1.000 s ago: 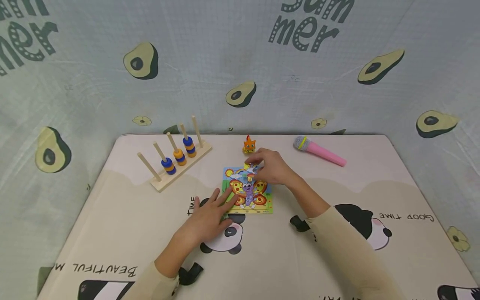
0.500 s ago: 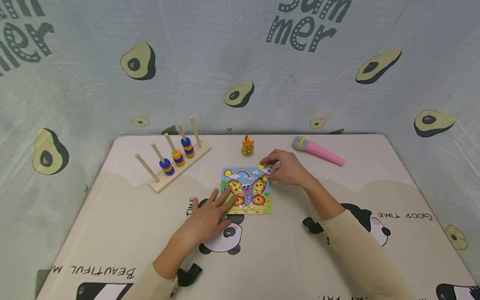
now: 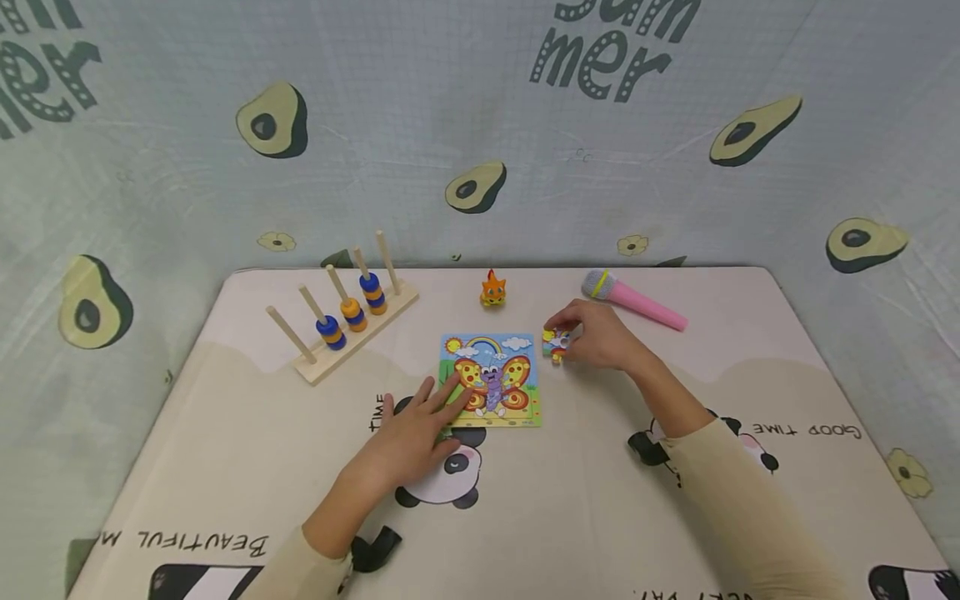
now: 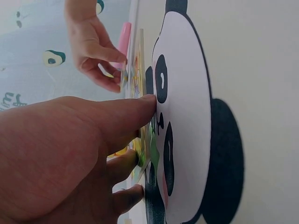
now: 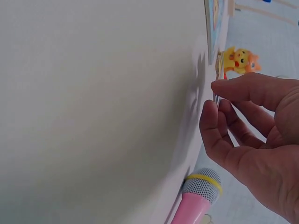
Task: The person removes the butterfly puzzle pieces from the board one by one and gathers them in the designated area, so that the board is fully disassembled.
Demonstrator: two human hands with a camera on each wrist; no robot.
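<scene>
A square butterfly puzzle [image 3: 495, 383] lies flat at mid-table in the head view. My left hand [image 3: 414, 435] rests with spread, straight fingers on its left edge; in the left wrist view the thumb [image 4: 126, 112] reaches to the near side of the board. Just right of the puzzle, my right hand [image 3: 602, 335] pinches a small, brightly coloured puzzle piece [image 3: 553, 343] between thumb and fingers, partly covered by them. Seen from the right wrist, thumb and fingertips [image 5: 209, 112] meet close over the tabletop, and the piece shows only as a thin edge.
A wooden peg stand [image 3: 356, 333] with blue and orange rings stands at the back left. Behind the puzzle sits a small orange-yellow toy figure [image 3: 492, 290]. At the back right lies a pink toy microphone [image 3: 637, 302], beyond my right hand. A printed cloth wall [image 3: 390, 192] borders the table.
My right hand has moved right with the puzzle piece, from over the puzzle's upper right part to beside it, uncovering that corner. The left hand stays in place on the puzzle.
</scene>
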